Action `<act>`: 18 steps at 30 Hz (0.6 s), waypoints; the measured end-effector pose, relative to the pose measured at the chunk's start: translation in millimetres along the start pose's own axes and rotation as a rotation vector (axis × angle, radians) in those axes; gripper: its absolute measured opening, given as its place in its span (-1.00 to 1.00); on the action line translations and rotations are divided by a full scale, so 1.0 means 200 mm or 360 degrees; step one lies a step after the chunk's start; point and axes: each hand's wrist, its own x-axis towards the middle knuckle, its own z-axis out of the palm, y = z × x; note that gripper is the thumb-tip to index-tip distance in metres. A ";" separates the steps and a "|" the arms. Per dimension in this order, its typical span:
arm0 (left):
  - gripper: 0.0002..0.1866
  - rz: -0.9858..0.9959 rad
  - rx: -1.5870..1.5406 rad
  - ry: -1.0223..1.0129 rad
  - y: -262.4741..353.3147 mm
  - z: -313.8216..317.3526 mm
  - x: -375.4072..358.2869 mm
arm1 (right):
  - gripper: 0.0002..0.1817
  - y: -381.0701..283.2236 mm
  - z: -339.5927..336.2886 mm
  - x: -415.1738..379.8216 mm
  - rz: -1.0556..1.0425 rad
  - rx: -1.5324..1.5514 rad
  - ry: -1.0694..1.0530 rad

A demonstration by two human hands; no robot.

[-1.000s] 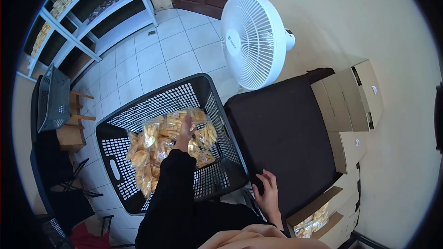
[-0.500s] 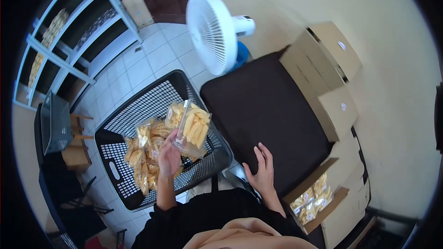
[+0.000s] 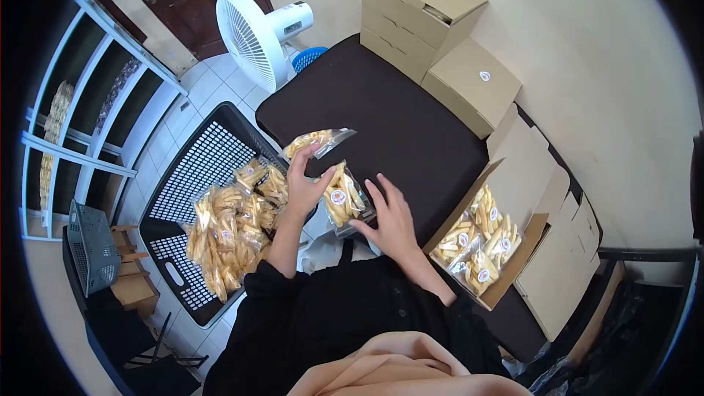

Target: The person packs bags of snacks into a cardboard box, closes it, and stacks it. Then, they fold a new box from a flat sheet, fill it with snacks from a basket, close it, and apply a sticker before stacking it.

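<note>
My left hand (image 3: 304, 189) is closed on two clear packets of pale yellow snack sticks. One packet (image 3: 312, 143) sticks out past its fingertips, over the edge of the dark brown table. The other packet (image 3: 341, 196), with a round label facing up, lies at its thumb, between my two hands. My right hand (image 3: 394, 226) has its fingers apart beside that labelled packet, the thumb right at its lower edge. Left of my left arm, a heap of similar packets (image 3: 227, 231) fills part of a black slatted basket (image 3: 194, 154).
An open carton (image 3: 539, 231) of labelled packets stands to the right on the brown table (image 3: 367, 103). Closed cardboard boxes (image 3: 469, 77) line the wall side, with flattened cardboard (image 3: 561, 279) nearby. A white fan (image 3: 253, 40) stands beyond the table; shelves (image 3: 110, 103) are at left.
My left hand has moved right from over the basket with the packets, which are now spread apart. My right hand has come close to the labelled one. The view has turned right.
</note>
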 end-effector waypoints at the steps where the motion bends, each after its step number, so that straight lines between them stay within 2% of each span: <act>1: -0.57 0.0097 0.0152 0.0047 -0.02 0.02 0.01 | -0.17 0.01 0.08 0.00 0.0150 0.0043 -0.0045; 2: -0.57 0.0111 0.0147 0.0040 -0.04 0.02 0.00 | -0.14 0.01 0.17 0.01 0.0298 0.0084 -0.0090; 3: -0.62 0.0024 -0.0040 0.0137 -0.04 0.03 -0.02 | -0.09 0.02 0.21 0.03 0.0390 0.0015 -0.0201; 4: -0.67 -0.0060 -0.0226 0.0222 -0.04 0.04 -0.02 | -0.09 0.01 0.22 0.07 0.0405 0.0012 -0.0175; 5: -0.73 0.0042 -0.0387 0.0332 -0.05 0.04 -0.02 | -0.07 0.02 0.22 0.10 0.0454 0.0016 -0.0353; 6: -0.73 -0.0026 -0.0524 0.0424 -0.14 0.03 -0.04 | -0.06 0.02 0.22 0.11 0.0510 0.0017 -0.0531; 7: -0.70 0.0033 -0.0513 0.0506 -0.14 0.01 -0.05 | -0.01 0.04 0.25 0.10 0.0572 0.0166 -0.0431; 8: -0.65 -0.0190 -0.0402 0.0557 -0.14 -0.04 -0.06 | -0.07 0.07 0.26 0.09 0.0601 0.0274 -0.0335; 10: -0.58 -0.0032 -0.0620 0.0612 -0.18 -0.09 -0.05 | -0.17 0.07 0.13 0.09 0.0632 0.0457 -0.0373; 11: -0.57 -0.0109 -0.0584 0.0531 -0.12 -0.12 -0.05 | -0.17 0.08 0.07 0.07 0.0675 0.0445 -0.0330; 13: -0.61 -0.0148 -0.0992 0.0246 -0.10 -0.18 -0.03 | -0.26 0.13 -0.09 0.00 0.0500 0.0712 0.0233; 14: -0.64 -0.0119 -0.1261 0.0063 -0.06 -0.18 -0.02 | -0.34 0.15 -0.18 -0.04 0.0626 0.0983 0.0436; 15: -0.64 -0.0127 -0.1272 0.0035 0.02 -0.16 0.00 | -0.37 0.15 -0.32 -0.09 0.0727 0.1145 0.0522; 16: -0.63 -0.0295 -0.1233 -0.0070 0.11 -0.12 0.01 | -0.39 0.16 -0.49 -0.14 0.0838 0.1104 0.0500; 17: -0.58 -0.0461 -0.1187 -0.0170 0.16 -0.08 0.02 | -0.39 0.23 -0.57 -0.23 0.0826 0.1160 0.0581; 18: -0.40 -0.0439 -0.1190 -0.0373 0.12 -0.05 0.05 | -0.40 0.25 -0.69 -0.30 0.0882 0.1150 0.0664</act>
